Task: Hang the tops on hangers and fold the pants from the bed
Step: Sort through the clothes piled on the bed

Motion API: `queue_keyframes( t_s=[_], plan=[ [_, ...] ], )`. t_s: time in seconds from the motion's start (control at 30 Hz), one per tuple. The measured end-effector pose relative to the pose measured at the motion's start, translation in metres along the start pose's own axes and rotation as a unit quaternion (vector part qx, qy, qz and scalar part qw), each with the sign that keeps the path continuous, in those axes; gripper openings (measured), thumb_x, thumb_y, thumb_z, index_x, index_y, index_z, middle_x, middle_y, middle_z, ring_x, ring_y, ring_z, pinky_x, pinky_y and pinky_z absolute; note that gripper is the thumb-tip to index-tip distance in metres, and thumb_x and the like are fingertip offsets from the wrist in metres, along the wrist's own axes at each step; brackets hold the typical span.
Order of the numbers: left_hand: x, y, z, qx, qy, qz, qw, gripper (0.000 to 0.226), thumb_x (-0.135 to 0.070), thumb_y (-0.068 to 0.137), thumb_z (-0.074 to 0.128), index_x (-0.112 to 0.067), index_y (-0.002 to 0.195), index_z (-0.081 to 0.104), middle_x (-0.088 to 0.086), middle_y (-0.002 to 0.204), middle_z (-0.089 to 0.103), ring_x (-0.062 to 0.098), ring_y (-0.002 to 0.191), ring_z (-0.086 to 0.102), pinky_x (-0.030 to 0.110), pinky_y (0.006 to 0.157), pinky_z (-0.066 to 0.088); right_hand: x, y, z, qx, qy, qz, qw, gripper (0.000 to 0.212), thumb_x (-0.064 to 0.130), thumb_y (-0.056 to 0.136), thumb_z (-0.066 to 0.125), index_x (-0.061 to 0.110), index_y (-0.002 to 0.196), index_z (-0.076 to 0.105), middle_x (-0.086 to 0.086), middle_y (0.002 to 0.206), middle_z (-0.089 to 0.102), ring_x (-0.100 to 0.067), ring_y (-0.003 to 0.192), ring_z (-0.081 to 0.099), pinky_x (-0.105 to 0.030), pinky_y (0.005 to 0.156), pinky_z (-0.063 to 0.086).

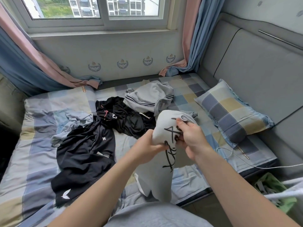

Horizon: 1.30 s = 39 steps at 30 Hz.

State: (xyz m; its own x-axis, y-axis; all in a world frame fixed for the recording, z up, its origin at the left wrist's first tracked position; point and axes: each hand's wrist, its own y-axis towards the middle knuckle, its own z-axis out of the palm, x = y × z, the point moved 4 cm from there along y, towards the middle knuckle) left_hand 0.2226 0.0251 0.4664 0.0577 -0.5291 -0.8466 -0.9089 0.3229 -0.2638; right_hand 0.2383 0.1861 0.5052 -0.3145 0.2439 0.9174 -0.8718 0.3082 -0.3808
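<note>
Fingers (pixel 180 124) of left hand (pixel 147 145), right hand (pixel 195 140) gripping garment (pixel 164 126), bag (pixel 273 179) maybe holding hangers (pixel 260 186)

One wide-angle head view (the only one) looks forward and down from the near edge of the bed (pixel 37 153), close above it. It faces the window (pixel 85 7) beyond the far edge, with the headboard (pixel 254 76) along the right edge.

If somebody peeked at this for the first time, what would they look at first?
In the middle, the left hand and right hand grip a grey garment with black scribbly marks, held up. To its left, black clothes sprawl in a heap on the checked bedspread.
</note>
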Motion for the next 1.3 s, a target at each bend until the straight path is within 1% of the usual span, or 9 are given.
queue_keyframes(
  t_s=[0.1,0.33,0.57,0.63,0.73,0.83,1.03,1.2,1.3],
  plan=[
    [-0.006,0.000,-0.009,-0.047,-0.033,0.017,0.998,0.012,-0.026,0.093,0.067,-0.021,0.103,0.064,0.000,0.099,0.072,0.021,0.097,0.067,0.049,0.088,0.054,0.015,-0.009,0.004,0.059,0.018,-0.017,0.998,0.021,0.013,0.103,0.053,0.010,0.095,0.072,-0.009,0.087,0.075,-0.022,0.077,0.072,-0.034,0.068,0.059],
    [-0.007,0.000,-0.024,-0.134,-0.276,-0.081,0.948,0.012,-0.017,0.097,0.061,-0.007,0.101,0.066,0.025,0.105,0.070,0.033,0.091,0.069,0.056,0.087,0.055,0.020,-0.024,-0.009,0.069,-0.094,-0.070,0.991,0.012,0.007,0.098,0.059,0.014,0.105,0.067,-0.006,0.109,0.074,-0.019,0.097,0.066,-0.038,0.087,0.053],
    [-0.015,0.006,-0.024,-0.158,-0.500,-0.201,0.827,0.010,-0.016,0.093,0.065,-0.007,0.090,0.062,0.004,0.061,0.068,0.014,0.055,0.066,0.022,0.054,0.056,-0.050,-0.039,0.016,0.179,-0.330,-0.089,0.923,0.089,0.050,0.064,0.083,0.035,0.140,0.040,0.014,0.128,0.050,0.004,0.112,0.052,-0.018,0.087,0.046],
    [-0.020,0.006,-0.026,-0.152,-0.519,-0.205,0.816,0.011,-0.016,0.092,0.067,-0.009,0.086,0.061,0.002,0.062,0.069,0.012,0.057,0.066,0.022,0.051,0.053,-0.058,-0.035,0.017,0.128,-0.359,-0.122,0.916,0.062,0.042,0.072,0.077,0.036,0.127,0.049,0.009,0.114,0.059,-0.009,0.103,0.059,-0.031,0.079,0.050],
    [-0.020,0.005,-0.031,-0.137,-0.499,-0.174,0.838,0.007,-0.017,0.096,0.062,-0.010,0.096,0.060,0.010,0.087,0.072,0.020,0.078,0.070,0.035,0.064,0.061,-0.045,-0.022,0.006,0.081,-0.358,-0.184,0.912,0.016,0.011,0.086,0.065,0.024,0.093,0.059,0.004,0.076,0.067,-0.017,0.073,0.062,-0.043,0.062,0.049],
    [-0.017,0.002,-0.041,-0.142,-0.468,-0.121,0.864,0.012,-0.017,0.101,0.056,-0.009,0.093,0.060,0.006,0.073,0.073,0.019,0.065,0.072,0.033,0.053,0.059,-0.017,-0.011,0.000,0.087,-0.272,-0.182,0.941,0.016,-0.002,0.086,0.061,0.014,0.088,0.064,0.005,0.072,0.066,-0.011,0.069,0.057,-0.039,0.061,0.048],
    [-0.010,-0.015,-0.029,-0.049,-0.312,-0.073,0.946,0.024,-0.023,0.099,0.062,-0.006,0.114,0.067,0.015,0.109,0.073,0.026,0.099,0.069,0.042,0.088,0.055,0.005,-0.003,0.004,0.065,-0.166,-0.136,0.974,0.020,0.001,0.096,0.056,0.006,0.083,0.071,-0.006,0.073,0.063,-0.015,0.073,0.053,-0.031,0.068,0.042],
    [-0.001,-0.025,-0.008,0.052,-0.181,-0.002,0.982,0.034,-0.025,0.087,0.077,-0.030,0.117,0.062,-0.005,0.120,0.066,0.009,0.111,0.064,0.021,0.090,0.053,0.014,-0.007,0.004,0.048,-0.115,-0.094,0.988,0.024,0.008,0.097,0.058,0.006,0.077,0.069,-0.012,0.072,0.060,-0.021,0.070,0.053,-0.032,0.063,0.042],
    [0.006,-0.021,0.002,0.020,-0.079,0.037,0.996,0.053,-0.026,0.083,0.081,-0.029,0.129,0.054,-0.007,0.132,0.055,0.011,0.124,0.052,0.026,0.104,0.044,0.026,-0.016,0.008,0.091,-0.077,-0.053,0.991,0.026,0.015,0.099,0.058,0.007,0.076,0.067,-0.016,0.074,0.061,-0.025,0.069,0.055,-0.033,0.059,0.046]
  ],
)
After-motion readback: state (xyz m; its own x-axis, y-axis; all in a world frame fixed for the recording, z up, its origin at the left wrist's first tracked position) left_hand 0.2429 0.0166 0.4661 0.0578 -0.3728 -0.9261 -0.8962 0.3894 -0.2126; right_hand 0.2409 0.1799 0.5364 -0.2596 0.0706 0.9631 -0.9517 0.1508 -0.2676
